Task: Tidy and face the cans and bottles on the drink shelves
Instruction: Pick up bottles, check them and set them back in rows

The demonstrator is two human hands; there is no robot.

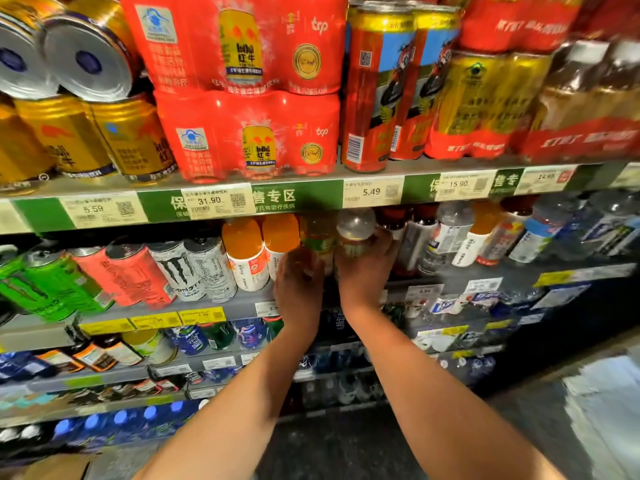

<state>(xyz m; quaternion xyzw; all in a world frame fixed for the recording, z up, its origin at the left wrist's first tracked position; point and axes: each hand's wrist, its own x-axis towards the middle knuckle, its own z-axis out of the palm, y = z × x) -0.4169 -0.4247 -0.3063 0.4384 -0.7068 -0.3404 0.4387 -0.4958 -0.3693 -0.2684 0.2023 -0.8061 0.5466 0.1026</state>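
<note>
Both my hands reach into the second shelf, at the middle of the view. My left hand (298, 282) grips a yellow-green bottle with a green label (317, 237). My right hand (365, 268) grips a second bottle of the same kind (356, 230), whose pale rounded top points toward me. The two bottles stand side by side, touching, and my fingers hide their lower halves. To their left stand two orange bottles with white labels (247, 251).
Left of the orange bottles are white, red and green Monster cans (194, 268). Clear and orange bottles (450, 237) fill the shelf on the right. Above, the green price rail (301, 199) carries red Red Bull packs (249, 133) and gold cans. Lower shelves hold more bottles.
</note>
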